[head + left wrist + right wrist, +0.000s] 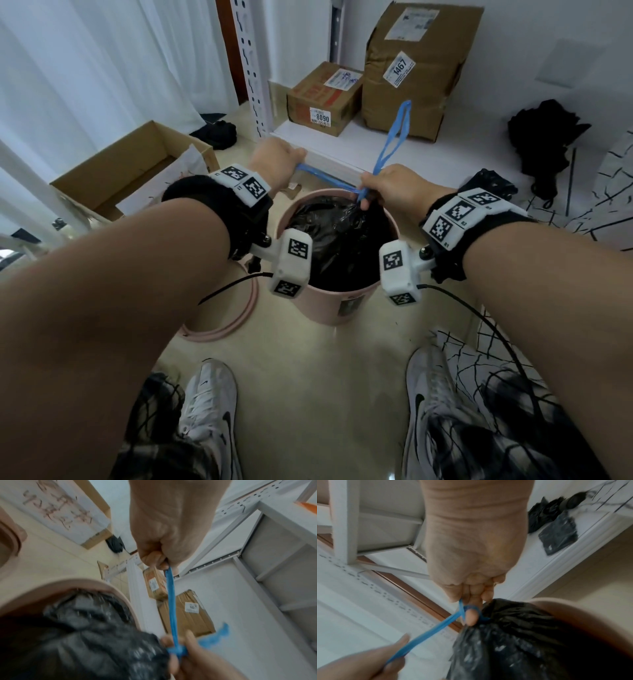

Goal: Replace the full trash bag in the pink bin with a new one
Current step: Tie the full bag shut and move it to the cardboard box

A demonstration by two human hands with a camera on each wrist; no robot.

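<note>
A pink bin (337,308) stands on the floor between my feet, holding a full black trash bag (339,236) gathered at its far rim. A blue drawstring (325,179) runs taut from the gathered neck to my left hand (284,161), which grips its end in a fist. My right hand (373,190) pinches the blue knot at the neck; a loose blue loop (397,133) sticks up above it. The left wrist view shows the drawstring (171,595) between both hands. In the right wrist view the drawstring (426,632) wraps round one fingertip (471,616) beside the bag (513,635).
A pink ring (236,318) lies on the floor left of the bin. An open cardboard box (137,168) stands at the left. Two taped boxes (411,68) sit on a low white shelf (308,137) behind the bin. Black folded bags (544,137) lie at the right.
</note>
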